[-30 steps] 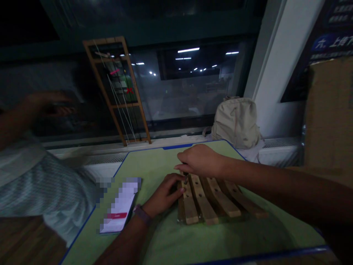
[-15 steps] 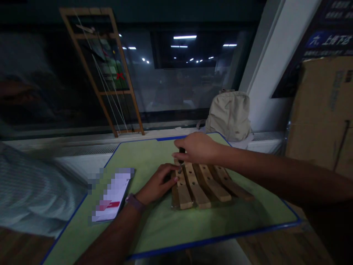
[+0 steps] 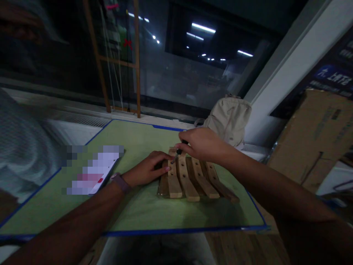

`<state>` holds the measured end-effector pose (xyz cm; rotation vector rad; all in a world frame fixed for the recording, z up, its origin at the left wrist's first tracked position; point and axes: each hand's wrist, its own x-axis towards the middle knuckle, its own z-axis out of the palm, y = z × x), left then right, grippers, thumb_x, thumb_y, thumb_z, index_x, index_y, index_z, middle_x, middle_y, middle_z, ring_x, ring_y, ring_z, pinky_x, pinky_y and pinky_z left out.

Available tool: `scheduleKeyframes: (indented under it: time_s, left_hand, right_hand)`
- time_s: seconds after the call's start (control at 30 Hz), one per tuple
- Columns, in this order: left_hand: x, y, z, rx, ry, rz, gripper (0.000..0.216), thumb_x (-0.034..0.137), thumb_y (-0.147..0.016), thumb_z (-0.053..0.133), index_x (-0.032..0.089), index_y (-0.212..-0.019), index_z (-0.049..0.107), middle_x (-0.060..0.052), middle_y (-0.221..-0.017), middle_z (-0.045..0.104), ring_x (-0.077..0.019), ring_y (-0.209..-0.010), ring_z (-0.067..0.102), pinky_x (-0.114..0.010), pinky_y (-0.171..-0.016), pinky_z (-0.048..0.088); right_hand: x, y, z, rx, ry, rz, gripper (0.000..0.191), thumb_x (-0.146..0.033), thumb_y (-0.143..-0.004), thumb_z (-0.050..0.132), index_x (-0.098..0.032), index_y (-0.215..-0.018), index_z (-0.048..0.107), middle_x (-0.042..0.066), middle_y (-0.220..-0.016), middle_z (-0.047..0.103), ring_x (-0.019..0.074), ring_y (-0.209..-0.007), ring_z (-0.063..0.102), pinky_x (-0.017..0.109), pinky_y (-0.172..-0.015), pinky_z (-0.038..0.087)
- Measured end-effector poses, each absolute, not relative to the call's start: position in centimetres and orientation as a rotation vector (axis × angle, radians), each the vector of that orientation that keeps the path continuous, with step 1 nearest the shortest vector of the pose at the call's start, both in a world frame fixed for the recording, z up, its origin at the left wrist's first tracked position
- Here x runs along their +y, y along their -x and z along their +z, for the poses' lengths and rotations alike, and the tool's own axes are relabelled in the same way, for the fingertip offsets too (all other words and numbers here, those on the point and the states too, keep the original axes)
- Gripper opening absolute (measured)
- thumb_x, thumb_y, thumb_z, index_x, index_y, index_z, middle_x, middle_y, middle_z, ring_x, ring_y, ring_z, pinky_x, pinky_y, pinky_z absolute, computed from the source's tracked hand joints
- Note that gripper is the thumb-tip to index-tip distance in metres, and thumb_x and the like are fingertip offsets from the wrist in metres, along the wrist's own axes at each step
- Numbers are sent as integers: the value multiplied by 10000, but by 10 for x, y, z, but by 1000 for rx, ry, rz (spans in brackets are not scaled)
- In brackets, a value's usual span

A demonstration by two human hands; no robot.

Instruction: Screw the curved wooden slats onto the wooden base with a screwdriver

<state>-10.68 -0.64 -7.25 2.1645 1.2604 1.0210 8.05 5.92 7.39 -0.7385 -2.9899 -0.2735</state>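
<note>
On the table lie several pale wooden strips side by side, each with drilled round holes, over a brown, shiny sheet. My right hand is closed around the black handle of a small screwdriver. Its metal shaft slants down to the upper hole of the leftmost wooden strip. My left hand, with a band on the wrist, grips that strip's left side between thumb and forefinger, around the screwdriver's tip. The far ends of some strips are hidden behind my right hand.
A phone-like object, partly blurred out, lies on the green, blue-edged table at left. Beyond the table are a beige backpack and a wooden frame with strings. A cardboard box stands right; a person's sleeve is at left.
My view has tilted and shifted, so the table sits differently. The screwdriver, upright before, now leans with its handle to the right. My left hand stays on the leftmost strip.
</note>
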Motion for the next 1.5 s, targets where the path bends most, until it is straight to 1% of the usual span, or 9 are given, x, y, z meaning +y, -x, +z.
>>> scheduleKeyframes:
  time_s: [0.17,0.27,0.37,0.63,0.83,1.03,1.27,1.4,1.5]
  left_hand:
    - [-4,106,-74,1219,-2178,1054,307,385,-912,524,213,-1165,556,-69,-1139,599,-216,-1103,523,-366,-980,410]
    - [-4,106,-75,1233,-2170,1069,321,395,-911,523,211,-1172,551,-73,-1153,597,-220,-1110,521,-371,-981,410]
    - [-5,106,-73,1228,-2162,1057,332,395,-913,521,217,-1192,546,-76,-1182,590,-225,-1129,516,-380,-996,402]
    - [-5,105,-76,1229,-2148,1044,341,404,-913,520,212,-1192,551,-78,-1176,581,-228,-1117,509,-377,-989,402]
    - [-7,105,-72,1232,-2094,1029,341,410,-916,506,212,-1193,531,-94,-1185,571,-237,-1118,519,-405,-987,416]
    - [-7,105,-77,1238,-2036,1042,327,416,-909,517,218,-1167,545,-95,-1202,565,-248,-1149,504,-410,-1015,405]
    - [-6,108,-81,1224,-2057,1025,342,412,-928,488,229,-1215,519,-91,-1249,538,-235,-1188,490,-395,-1043,384]
    - [-6,106,-80,1258,-2046,1028,374,424,-914,512,218,-1226,524,-90,-1225,566,-245,-1154,510,-410,-1028,395]
    - [-7,106,-78,1256,-2047,1038,366,427,-912,511,213,-1208,532,-98,-1227,568,-253,-1163,505,-421,-1031,390]
  right_hand:
    - [52,-83,72,-3062,300,181,184,-118,-879,453,-153,-1031,551,96,-1085,585,158,-939,547,250,-758,394]
    - [58,-76,68,-3000,464,38,111,-217,-885,502,-165,-954,571,61,-897,628,165,-808,561,256,-672,370]
    - [60,-77,72,-2975,769,-272,302,-439,-907,477,-164,-869,596,57,-701,610,185,-658,543,278,-585,311]
    - [48,-75,67,-3039,215,95,132,-161,-892,474,-142,-993,557,78,-1003,610,160,-893,561,245,-711,376]
    - [57,-78,71,-2963,736,-267,366,-514,-900,479,-173,-841,599,59,-728,645,206,-689,592,287,-575,311]
    - [42,-77,67,-3015,341,-28,178,-218,-876,518,-155,-1039,553,92,-1072,623,183,-907,596,265,-665,383]
    - [49,-87,74,-3004,734,-135,291,-435,-911,481,-170,-940,596,73,-818,667,207,-745,612,277,-580,328]
    - [36,-86,69,-3057,342,80,183,-222,-888,511,-156,-1053,557,89,-1057,617,175,-901,591,259,-673,382]
    - [44,-76,64,-3009,273,116,157,-156,-870,518,-160,-1017,573,70,-1026,632,160,-895,579,250,-695,376]
